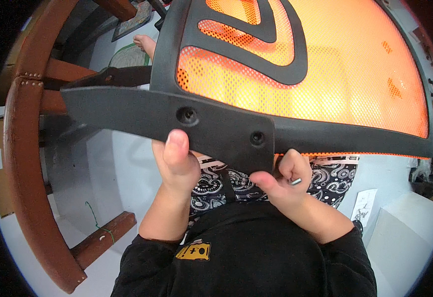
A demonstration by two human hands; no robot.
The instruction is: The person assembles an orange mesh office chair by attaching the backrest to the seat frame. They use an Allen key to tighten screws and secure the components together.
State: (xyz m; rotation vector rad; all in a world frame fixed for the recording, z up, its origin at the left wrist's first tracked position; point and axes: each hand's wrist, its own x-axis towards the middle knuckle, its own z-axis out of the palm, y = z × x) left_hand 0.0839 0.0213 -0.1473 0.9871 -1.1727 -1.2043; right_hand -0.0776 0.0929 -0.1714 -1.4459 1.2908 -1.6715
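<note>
Bracket [177,123] and mesh backrest [315,69] sit together right in front of you: the black plastic plate lies across the lower rail of the orange backrest, and two recessed bolt holes show in it, one near the middle [187,116] and one toward the plate's right corner [257,138]. Both holes look dark and deep, and from this angle you cannot be sure whether a bolt already sits at the bottom of either; I would judge neither is tightened home.

Your left hand [177,163] grips the plate's lower edge, thumb pressed up on its front face just below the middle hole, fingers hidden behind it, so it is clamped on the bracket and keeping it in place. Your right hand [283,183] is curled closed below the right corner, thumb touching the plate's bottom edge, and a small silvery metal piece [295,181], probably a bolt or a hex key end, is pinched in the folded fingers.

So the alignment seems done and the fastening seems to lie ahead: the metal piece is in hand, near the right hole but not in it.

Around you: a brown wooden chair frame [21,163] at your left, a sheet of printed paper [364,205] on the pale floor at your right, and someone's bare foot [144,43] beyond the backrest.
</note>
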